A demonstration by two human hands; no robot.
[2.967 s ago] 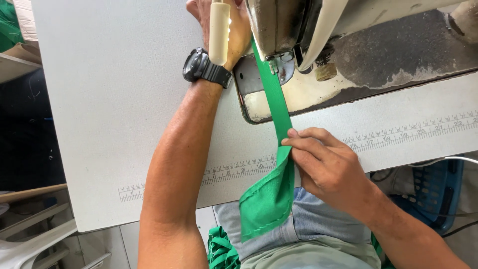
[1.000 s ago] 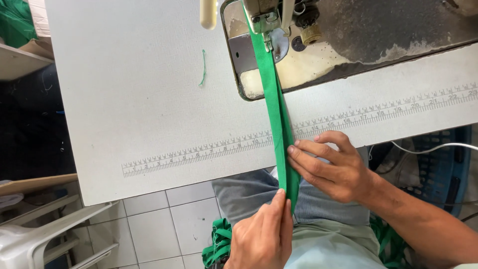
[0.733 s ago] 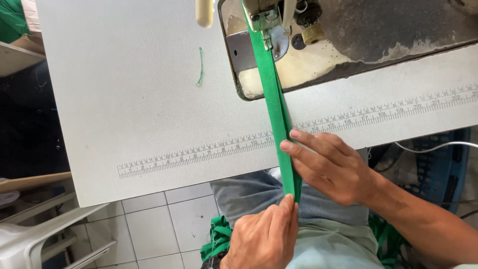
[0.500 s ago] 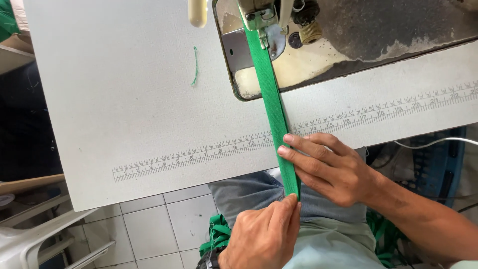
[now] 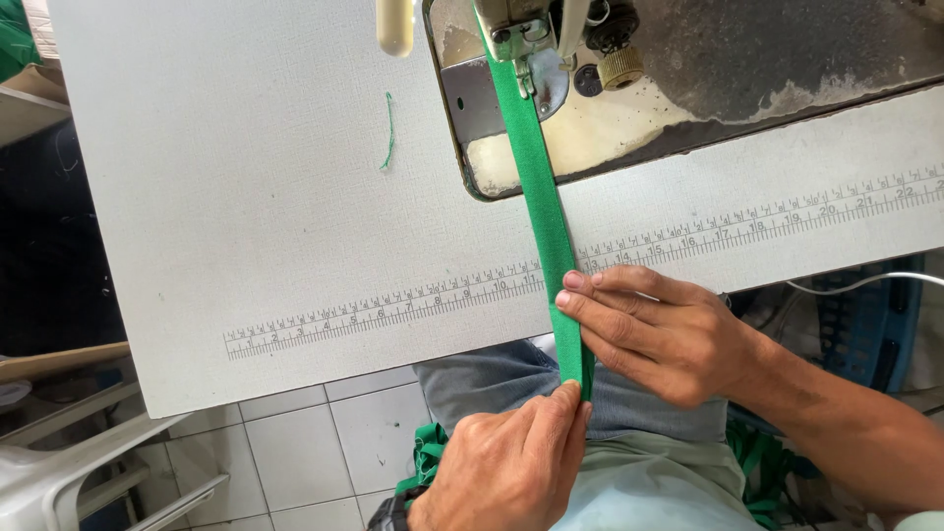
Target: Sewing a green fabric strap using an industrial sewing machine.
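**At the near edge of the bench, a green strip held taut**

At the near edge of the bench [image 5: 246, 197], a folded green fabric strip [image 5: 536, 187] is held by both hands. Its long axis runs from the presser foot [image 5: 531, 59] of the sewing machine [image 5: 737, 59] at the far edge, slightly slanted, down across the printed ruler [image 5: 393, 305] and past the near edge toward the lap.

The right hand [image 5: 669, 334] is laid across the strip just beyond the near edge, fingers extended and pressed flat on the fabric, so its grip is a pinning one rather than a closed fist. The left hand [image 5: 511, 467] is placed lower, off the bench, and its grip is closed on the strip's lower end, pinched between thumb and fingertips. The two hands are almost touching, the right being nearer to the machine.

A loose green thread [image 5: 388, 133] is seen well apart to the left, near the far edge. A cream lever [image 5: 395, 25] hangs above it. More green fabric [image 5: 428, 462] is bunched below the lap.
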